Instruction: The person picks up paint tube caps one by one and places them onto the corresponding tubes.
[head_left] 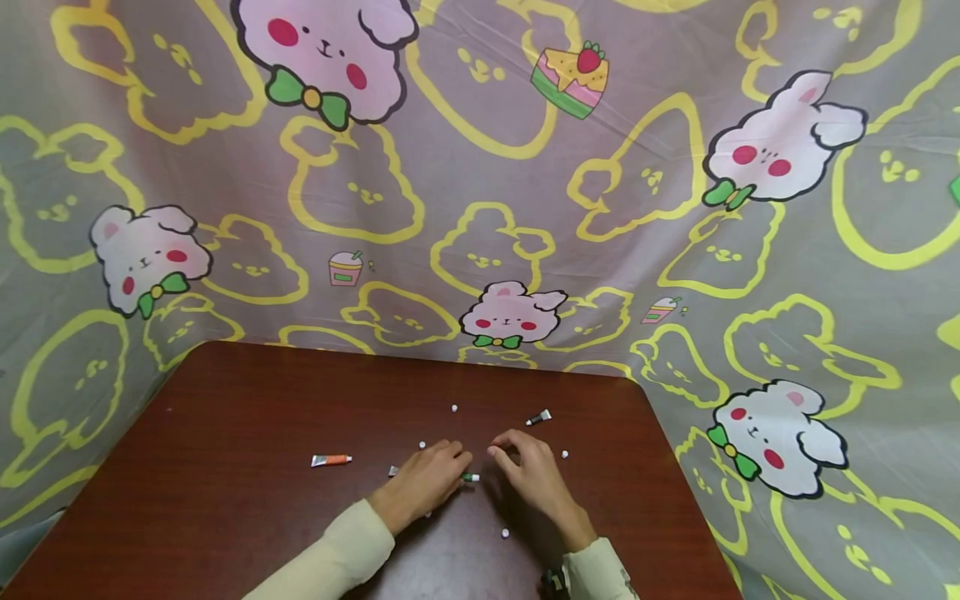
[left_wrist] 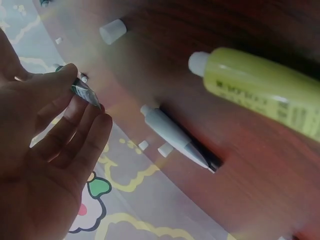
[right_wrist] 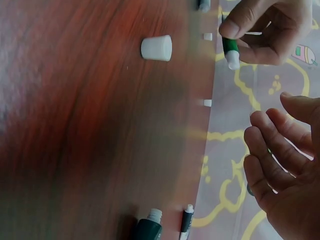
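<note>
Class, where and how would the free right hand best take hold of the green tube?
Probably by the white end of the green tube, pinched between fingers coming from the person's right: that end sticks out bare toward the right hand, while the left hand holds and partly covers the body.

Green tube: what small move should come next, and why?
The right hand should probably pinch and twist the white cap: it sits on the green tube, which the left hand holds, the right hand looks empty, and loose caps lie on the table.
</note>
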